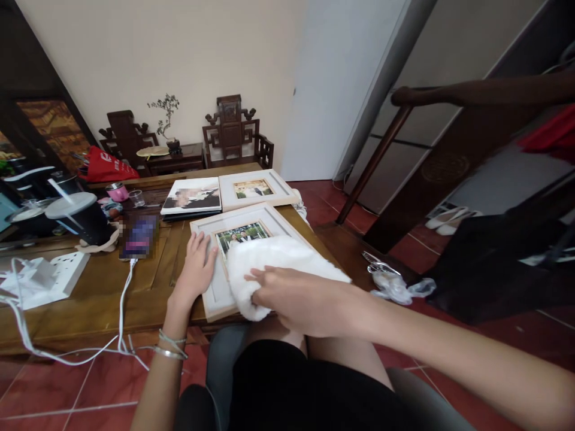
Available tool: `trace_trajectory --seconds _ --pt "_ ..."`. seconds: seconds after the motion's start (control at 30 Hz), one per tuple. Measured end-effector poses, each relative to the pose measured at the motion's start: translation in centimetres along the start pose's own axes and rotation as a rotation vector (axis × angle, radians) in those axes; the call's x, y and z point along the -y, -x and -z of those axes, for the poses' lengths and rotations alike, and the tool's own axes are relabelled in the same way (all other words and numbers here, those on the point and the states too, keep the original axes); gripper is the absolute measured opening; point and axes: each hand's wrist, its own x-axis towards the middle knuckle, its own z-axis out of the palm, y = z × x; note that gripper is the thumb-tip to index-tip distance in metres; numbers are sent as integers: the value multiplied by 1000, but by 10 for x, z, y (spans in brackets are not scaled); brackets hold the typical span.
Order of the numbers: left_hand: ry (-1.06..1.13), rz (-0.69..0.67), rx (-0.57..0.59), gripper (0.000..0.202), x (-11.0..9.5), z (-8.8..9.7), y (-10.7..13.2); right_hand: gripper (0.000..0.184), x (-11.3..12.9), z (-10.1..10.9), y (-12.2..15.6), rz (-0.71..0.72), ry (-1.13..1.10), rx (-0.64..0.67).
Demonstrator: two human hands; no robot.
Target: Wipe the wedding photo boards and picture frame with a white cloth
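A pale wooden picture frame [207,227] with a photo lies flat at the near edge of the wooden table [99,293]. My left hand [196,268] rests flat on its left border, fingers spread. My right hand [287,296] presses a fluffy white cloth [274,254] onto the frame's glass, fingers curled into the cloth. The cloth covers the lower right of the frame.
Behind lie a second frame [255,188] and a photo album [192,197]. To the left sit a phone [139,236] on a white cable, a power strip [63,272], lidded dark cups [83,215] and a pink cup [118,191]. Carved chairs stand at the wall; a stair rail rises on the right.
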Motion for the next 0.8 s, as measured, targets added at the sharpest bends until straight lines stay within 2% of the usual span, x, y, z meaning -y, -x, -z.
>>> trace_trajectory --seconds 0.1,0.27,0.33,0.43,0.57,0.63,0.73,0.8 --pt "-10 -21 -12 47 -1 0 -1 20 -2 3 1 -40 76 42" --pt "41 -47 -37 43 -3 -1 -3 19 4 -9 -20 85 -39 -75" --pt "31 -62 -40 42 -2 -3 -3 17 7 -12 -23 82 -61 -87" --pt "-11 -78 -34 40 -1 -4 -3 19 4 -7 -11 13 -35 -22" --pt "-78 -90 -64 36 -4 -3 -4 26 -14 5 18 -220 46 154" --pt "-110 -70 -97 34 -6 -3 -4 27 -21 8 27 -279 39 172" --pt "-136 -44 -99 36 -8 -1 -2 27 -21 5 24 -208 26 119" --pt "-132 -59 -33 38 -9 0 0 26 -15 -1 13 -113 17 62"
